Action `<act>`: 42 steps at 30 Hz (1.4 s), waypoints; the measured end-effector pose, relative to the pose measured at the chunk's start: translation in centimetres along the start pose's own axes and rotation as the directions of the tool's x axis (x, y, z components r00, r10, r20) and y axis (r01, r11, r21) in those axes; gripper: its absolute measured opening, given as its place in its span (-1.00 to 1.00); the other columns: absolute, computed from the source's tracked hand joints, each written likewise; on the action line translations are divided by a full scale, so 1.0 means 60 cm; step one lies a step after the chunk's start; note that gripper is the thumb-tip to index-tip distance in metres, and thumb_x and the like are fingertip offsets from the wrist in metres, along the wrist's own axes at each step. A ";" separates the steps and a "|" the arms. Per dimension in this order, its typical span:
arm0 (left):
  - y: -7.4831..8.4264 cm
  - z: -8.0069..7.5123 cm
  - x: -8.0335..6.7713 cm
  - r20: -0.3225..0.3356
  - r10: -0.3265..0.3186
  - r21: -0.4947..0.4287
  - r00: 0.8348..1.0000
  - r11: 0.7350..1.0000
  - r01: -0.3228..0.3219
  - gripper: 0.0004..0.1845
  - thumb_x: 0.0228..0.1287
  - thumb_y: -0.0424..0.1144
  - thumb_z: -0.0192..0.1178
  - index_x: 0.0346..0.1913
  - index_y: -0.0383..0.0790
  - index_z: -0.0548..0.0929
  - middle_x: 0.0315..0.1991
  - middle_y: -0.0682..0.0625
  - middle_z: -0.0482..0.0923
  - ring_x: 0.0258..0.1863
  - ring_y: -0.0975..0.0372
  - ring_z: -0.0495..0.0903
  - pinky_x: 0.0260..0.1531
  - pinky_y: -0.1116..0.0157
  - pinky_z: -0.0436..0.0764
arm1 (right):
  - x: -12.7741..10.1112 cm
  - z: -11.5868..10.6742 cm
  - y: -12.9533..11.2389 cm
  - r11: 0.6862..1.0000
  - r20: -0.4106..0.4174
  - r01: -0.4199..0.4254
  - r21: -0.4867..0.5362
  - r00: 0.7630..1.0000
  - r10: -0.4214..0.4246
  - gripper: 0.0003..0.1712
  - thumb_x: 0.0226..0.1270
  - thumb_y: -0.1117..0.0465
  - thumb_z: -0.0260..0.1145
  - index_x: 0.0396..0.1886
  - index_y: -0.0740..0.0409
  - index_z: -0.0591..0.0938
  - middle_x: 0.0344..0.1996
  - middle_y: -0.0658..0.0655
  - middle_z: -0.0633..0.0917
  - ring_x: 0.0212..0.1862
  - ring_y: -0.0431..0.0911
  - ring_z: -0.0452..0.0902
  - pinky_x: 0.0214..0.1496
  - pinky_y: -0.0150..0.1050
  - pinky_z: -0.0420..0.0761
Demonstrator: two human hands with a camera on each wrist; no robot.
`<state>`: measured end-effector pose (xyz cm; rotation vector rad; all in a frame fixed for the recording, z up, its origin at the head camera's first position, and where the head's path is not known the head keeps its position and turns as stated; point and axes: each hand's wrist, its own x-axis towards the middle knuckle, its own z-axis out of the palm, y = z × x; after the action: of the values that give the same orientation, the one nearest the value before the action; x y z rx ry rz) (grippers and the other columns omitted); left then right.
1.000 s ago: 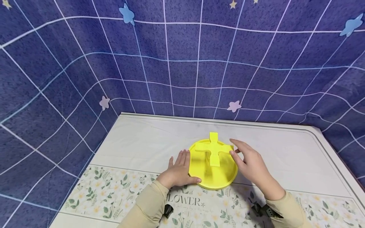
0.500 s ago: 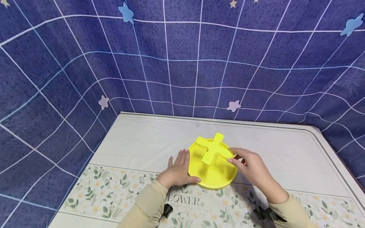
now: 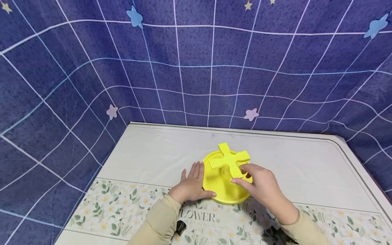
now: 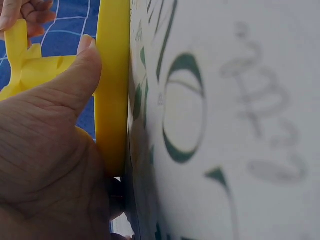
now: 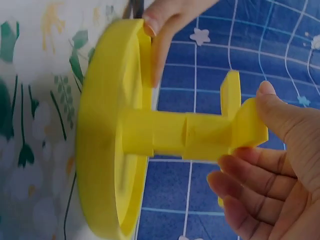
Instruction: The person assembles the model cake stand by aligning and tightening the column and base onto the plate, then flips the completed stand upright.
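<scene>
The right hand pinches one arm of the yellow cross atop its post, while the left hand, fingers straight, presses the yellow disc on the tabletop. Turning too hard could likely slide the disc from under that flat hand, or the pinch could slip off the thin arm.

We count two hands and one two-part yellow piece.

We see one round yellow base with one cross-shaped top on one post; one left hand, its fingers against the base's rim, and one right hand, fingertips on the cross. Beyond the fingers we count four paper stars on one blue grid backdrop, and one floral tablecloth under both.
</scene>
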<state>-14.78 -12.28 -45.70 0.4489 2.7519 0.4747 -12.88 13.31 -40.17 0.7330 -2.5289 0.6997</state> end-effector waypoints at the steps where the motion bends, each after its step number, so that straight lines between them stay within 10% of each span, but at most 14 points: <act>1: 0.001 -0.002 -0.001 0.006 -0.005 -0.001 1.000 1.000 0.005 0.32 0.09 0.45 0.16 0.53 -0.37 -0.29 0.55 -0.25 -0.39 0.52 -0.02 -0.39 0.38 -0.19 -0.33 | 0.001 0.003 -0.003 1.000 -0.018 0.012 -0.018 1.000 -0.012 -0.50 -0.03 -0.05 0.57 -0.17 0.16 0.71 -0.40 -0.01 0.70 -0.42 -0.17 0.56 -0.44 -0.30 0.53; 17: 0.017 -0.021 -0.018 0.023 -0.016 0.008 1.000 1.000 0.015 0.27 0.13 0.43 0.15 0.54 -0.38 -0.24 0.55 -0.26 -0.32 0.53 -0.04 -0.30 0.39 -0.19 -0.25 | 0.006 0.019 -0.020 0.990 -0.143 0.056 -0.131 0.987 -0.075 -0.41 -0.02 -0.24 0.50 -0.26 0.17 0.69 -0.35 0.06 0.75 -0.51 -0.16 0.57 -0.50 -0.23 0.57; 26: 0.014 -0.020 -0.016 0.030 -0.006 -0.010 1.000 1.000 0.006 0.28 0.12 0.43 0.14 0.54 -0.36 -0.27 0.55 -0.25 -0.35 0.53 -0.02 -0.34 0.39 -0.18 -0.28 | 0.012 -0.003 0.015 0.998 -0.305 0.006 -0.065 0.952 -0.026 -0.77 0.12 0.15 0.46 -0.30 0.19 0.67 -0.21 0.15 0.63 -0.48 -0.12 0.54 -0.64 -0.27 0.42; 34: 0.015 -0.021 -0.017 0.026 -0.005 -0.001 1.000 1.000 0.006 0.28 0.12 0.43 0.14 0.53 -0.37 -0.27 0.55 -0.26 -0.35 0.53 -0.03 -0.32 0.39 -0.18 -0.27 | 0.010 -0.002 0.049 0.992 -0.056 -0.098 0.083 0.993 0.103 -0.55 0.41 0.28 0.24 0.27 0.22 0.53 0.14 0.22 0.60 -0.26 -0.02 0.62 -0.47 -0.25 0.54; 42: -0.002 -0.001 -0.002 0.034 -0.006 -0.006 0.999 1.000 0.006 0.31 0.10 0.45 0.15 0.53 -0.32 -0.35 0.55 -0.21 -0.45 0.52 0.02 -0.43 0.38 -0.16 -0.37 | 0.002 -0.016 0.049 0.964 0.041 -0.186 0.192 0.983 0.181 -0.67 0.41 0.28 0.26 0.14 0.16 0.63 -0.06 0.15 0.72 -0.23 -0.04 0.68 -0.29 -0.18 0.65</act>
<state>-14.73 -12.44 -45.64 0.4429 2.7179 0.4696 -14.42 15.98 -40.37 0.5756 -2.5973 1.0201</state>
